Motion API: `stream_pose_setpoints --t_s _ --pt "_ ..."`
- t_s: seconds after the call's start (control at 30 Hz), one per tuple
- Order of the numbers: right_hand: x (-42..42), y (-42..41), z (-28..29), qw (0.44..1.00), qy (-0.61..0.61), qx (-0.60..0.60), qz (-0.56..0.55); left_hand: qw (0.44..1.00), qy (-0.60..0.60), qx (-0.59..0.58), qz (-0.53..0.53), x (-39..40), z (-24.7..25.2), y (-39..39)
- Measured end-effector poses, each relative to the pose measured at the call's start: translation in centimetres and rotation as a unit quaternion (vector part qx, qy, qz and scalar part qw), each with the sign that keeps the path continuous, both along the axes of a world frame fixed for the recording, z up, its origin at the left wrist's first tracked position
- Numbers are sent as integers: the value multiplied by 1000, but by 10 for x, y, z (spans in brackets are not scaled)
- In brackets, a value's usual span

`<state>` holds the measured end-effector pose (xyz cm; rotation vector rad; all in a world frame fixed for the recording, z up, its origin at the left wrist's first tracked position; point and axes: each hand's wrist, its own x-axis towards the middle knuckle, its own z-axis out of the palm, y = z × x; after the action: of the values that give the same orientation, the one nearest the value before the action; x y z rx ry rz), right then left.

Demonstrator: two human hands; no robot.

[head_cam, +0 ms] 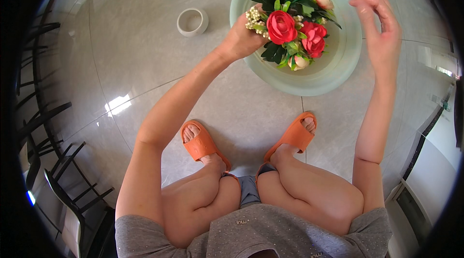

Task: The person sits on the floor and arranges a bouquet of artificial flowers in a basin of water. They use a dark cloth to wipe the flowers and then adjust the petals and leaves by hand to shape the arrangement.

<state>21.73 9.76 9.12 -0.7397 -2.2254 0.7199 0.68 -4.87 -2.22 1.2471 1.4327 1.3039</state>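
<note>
My left hand (246,37) grips a bunch of artificial flowers (281,27) from its left side, partly hidden behind small cream berries. The bunch has red and pale peach blooms among dark green leaves. Beneath it stands a round, pale green plastic basin (304,86) with what looks like shallow water inside. To the right, over the basin's rim, my right hand (378,19) is raised and holds nothing; its fingers are bent and apart from the flowers, and its skin looks wet. On the floor left of the basin sits a small white round pot (192,22).
Grey glossy tiles (145,58) form the floor. My feet, in orange slippers (203,144), rest between the basin and my body. Dark-legged chairs (78,192) line the left edge. White furniture or panels (435,156) stand at the right edge.
</note>
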Motion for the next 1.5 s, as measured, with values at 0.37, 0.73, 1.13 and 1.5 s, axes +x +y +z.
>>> stream_pose_setpoints --t_s 0.37,0.73,1.13,1.5 --pt "35 6 -171 923 -383 27 25 976 -147 -146 70 -3 11 -3" --pt "24 -7 -50 979 -160 -96 -80 951 -260 -140 90 -11 4 2" --pt "-2 -29 -4 966 161 -204 -6 934 -346 -84 29 -21 40 28" --pt "-6 -34 -7 980 142 -133 37 941 -331 -56 51 -12 29 25"
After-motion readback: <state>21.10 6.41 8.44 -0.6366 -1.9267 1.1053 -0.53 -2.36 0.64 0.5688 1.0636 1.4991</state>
